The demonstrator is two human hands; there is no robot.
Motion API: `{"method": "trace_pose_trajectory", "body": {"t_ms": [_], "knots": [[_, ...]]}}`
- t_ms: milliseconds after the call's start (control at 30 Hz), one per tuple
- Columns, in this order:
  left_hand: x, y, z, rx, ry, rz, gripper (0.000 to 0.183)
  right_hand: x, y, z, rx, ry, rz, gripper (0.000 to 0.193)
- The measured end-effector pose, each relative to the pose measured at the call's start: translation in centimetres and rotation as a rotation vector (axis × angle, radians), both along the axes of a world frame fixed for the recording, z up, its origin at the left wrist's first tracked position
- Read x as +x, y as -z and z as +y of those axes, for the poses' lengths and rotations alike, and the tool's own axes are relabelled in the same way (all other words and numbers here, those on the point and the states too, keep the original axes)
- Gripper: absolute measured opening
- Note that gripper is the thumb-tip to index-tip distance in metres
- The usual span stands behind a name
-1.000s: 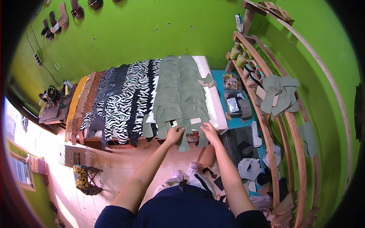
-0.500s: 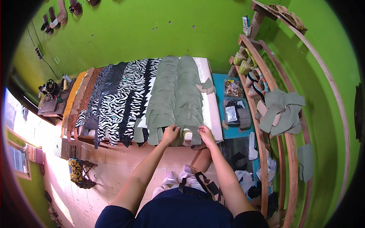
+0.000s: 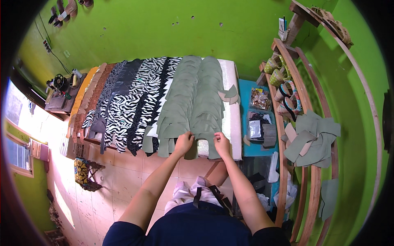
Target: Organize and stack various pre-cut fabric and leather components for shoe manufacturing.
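Observation:
Two long rows of overlapping grey-green cut pieces, flat and leather-like, lie on the table: a left row [image 3: 177,94] and a right row [image 3: 209,90]. At the near end of the right row is a U-shaped grey-green piece [image 3: 205,136], its opening facing me and showing white beneath. My left hand [image 3: 184,143] is closed at the left side of this piece, fingertips pinched on its edge. On the opposite side my right hand [image 3: 222,145] pinches its right edge. The fingers partly hide both edges.
Left of the green rows lie zebra-print pieces [image 3: 117,119] and an orange-yellow row [image 3: 84,92]. Small green scraps [image 3: 230,95] rest on the white surface [image 3: 232,135]. A wooden rack [image 3: 305,92] at right holds sandals and a green pile [image 3: 314,137]. A patterned stool [image 3: 84,174] stands lower left.
The view has shifted, so the table and rack sit differently in the picture. Both hands keep their pinch on the U-shaped piece, and its opening now shows more white.

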State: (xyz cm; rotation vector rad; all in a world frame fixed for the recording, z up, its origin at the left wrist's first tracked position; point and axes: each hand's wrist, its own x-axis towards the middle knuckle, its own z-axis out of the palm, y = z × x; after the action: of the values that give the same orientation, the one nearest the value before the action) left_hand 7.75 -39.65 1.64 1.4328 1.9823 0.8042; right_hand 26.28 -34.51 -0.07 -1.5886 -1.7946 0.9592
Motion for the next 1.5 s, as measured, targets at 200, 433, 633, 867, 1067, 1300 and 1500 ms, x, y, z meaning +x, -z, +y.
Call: {"method": "trace_pose_trajectory", "body": {"t_ms": [200,433,633,867,1067,1300,1500], "knots": [[-0.1,0.3,0.3,0.003,-0.016,0.053,0.025,-0.1,0.0,-0.2,0.111,-0.002,-0.092,0.02],[1.4,-1.0,-1.0,0.114,-0.036,0.474,0.029,0.1,-1.4,-1.0,0.366,-0.095,-0.366,0.024],[3.2,1.4,-1.9,0.292,0.353,0.681,0.044,-0.8,0.2,-1.8,0.593,-0.422,-0.431,0.044],[3.1,3.6,-3.0,0.09,0.39,0.746,0.052,-0.2,2.5,-2.3,0.441,-0.563,-0.587,0.055],[3.3,3.1,-2.9,0.115,0.363,0.754,0.049,-0.1,2.6,-2.2,0.436,-0.561,-0.587,0.057],[4.3,0.2,-0.1,0.187,0.31,0.588,0.036,0.0,0.4,-0.6,0.446,-0.422,-0.296,0.039],[4.6,-1.1,5.5,0.285,0.315,0.586,0.03,-0.3,-0.8,3.8,0.483,-0.212,-0.198,0.033]]}}
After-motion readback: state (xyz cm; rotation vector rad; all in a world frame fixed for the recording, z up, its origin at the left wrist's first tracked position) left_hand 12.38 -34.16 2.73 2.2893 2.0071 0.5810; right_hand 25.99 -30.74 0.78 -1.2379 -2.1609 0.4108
